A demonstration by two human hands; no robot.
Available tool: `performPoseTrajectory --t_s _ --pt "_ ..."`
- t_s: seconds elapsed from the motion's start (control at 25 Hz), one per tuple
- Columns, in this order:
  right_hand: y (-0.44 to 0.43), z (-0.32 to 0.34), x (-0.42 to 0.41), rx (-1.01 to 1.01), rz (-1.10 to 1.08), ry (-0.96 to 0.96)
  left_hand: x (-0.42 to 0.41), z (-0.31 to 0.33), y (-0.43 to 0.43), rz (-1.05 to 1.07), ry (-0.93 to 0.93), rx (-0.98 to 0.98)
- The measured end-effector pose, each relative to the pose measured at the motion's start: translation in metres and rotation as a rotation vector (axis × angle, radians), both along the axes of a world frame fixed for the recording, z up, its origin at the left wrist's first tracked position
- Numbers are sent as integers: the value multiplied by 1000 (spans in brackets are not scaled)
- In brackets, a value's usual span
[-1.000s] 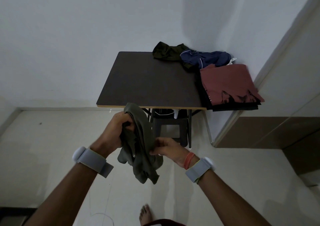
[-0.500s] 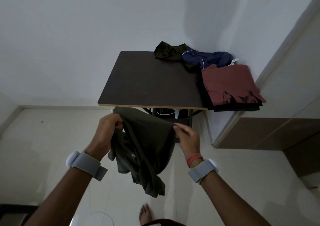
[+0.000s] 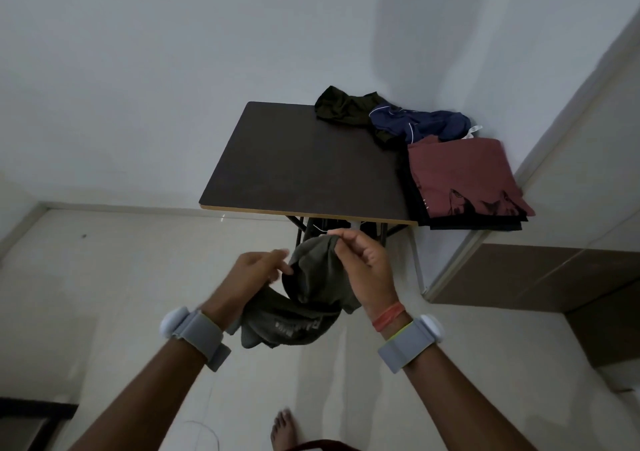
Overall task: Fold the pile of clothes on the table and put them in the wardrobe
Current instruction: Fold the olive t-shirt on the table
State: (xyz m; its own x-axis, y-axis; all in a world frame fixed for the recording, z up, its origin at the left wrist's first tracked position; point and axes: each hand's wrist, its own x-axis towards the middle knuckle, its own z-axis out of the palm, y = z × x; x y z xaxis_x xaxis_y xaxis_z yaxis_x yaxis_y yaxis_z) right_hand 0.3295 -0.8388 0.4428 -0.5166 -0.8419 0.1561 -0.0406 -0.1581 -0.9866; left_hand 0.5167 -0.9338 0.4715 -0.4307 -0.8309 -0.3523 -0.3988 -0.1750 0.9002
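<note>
Shirt [image 3: 304,298] hanging limp – soft, light | right hand [image 3: 362,263] pinching its top edge | left hand [image 3: 254,272] blurring, grip unclear | corners seeming best holds

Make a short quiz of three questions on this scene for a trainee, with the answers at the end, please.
1. True or false: the olive garment is held in the air, not on the table.
2. Fill the gap: the navy garment lies between the dark green garment and the folded ___ shirt.
3. What does the right hand pinch? A: olive garment. B: navy garment. C: dark green garment.
Key: 1 true; 2 maroon; 3 A.
</note>
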Motion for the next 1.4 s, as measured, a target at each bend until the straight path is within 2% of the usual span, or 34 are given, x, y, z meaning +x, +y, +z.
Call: performPoseTrajectory --t_s 0.12,0.24,0.4,0.48,0.56,0.76,0.88,0.96,1.08,1.2,1.28,1.4 --pt "-3 3 7 -20 134 -37 -22 -1 11 -74 -28 212" --pt "0 5 7 -9 199 -113 -29 -4 10 43 118 359" --pt "9 2 -5 30 144 -172 -26 -8 4 187 199 241" --pt "12 -1 -12 43 109 -193 -23 -6 1 263 249 104" --pt "15 -7 -16 44 94 -120 -21 -1 -2 256 258 -51" --pt "16 -14 -13 194 153 27 -26 16 0 19 247 -221" --pt "8 -2 2 236 321 169 -32 21 3 -169 137 -306" --pt "-1 2 10 219 346 224 -35 22 1 -270 54 -371" --pt "-9 6 11 180 307 149 -33 25 -6 -301 -7 -424" --pt "-9 4 3 175 243 203 -24 22 -13 -270 -50 -490" --pt "-9 1 -3 188 217 212 -20 19 -14 -257 -38 -450" --pt "-9 4 -7 202 230 89 -20 17 -11 -244 12 -366"
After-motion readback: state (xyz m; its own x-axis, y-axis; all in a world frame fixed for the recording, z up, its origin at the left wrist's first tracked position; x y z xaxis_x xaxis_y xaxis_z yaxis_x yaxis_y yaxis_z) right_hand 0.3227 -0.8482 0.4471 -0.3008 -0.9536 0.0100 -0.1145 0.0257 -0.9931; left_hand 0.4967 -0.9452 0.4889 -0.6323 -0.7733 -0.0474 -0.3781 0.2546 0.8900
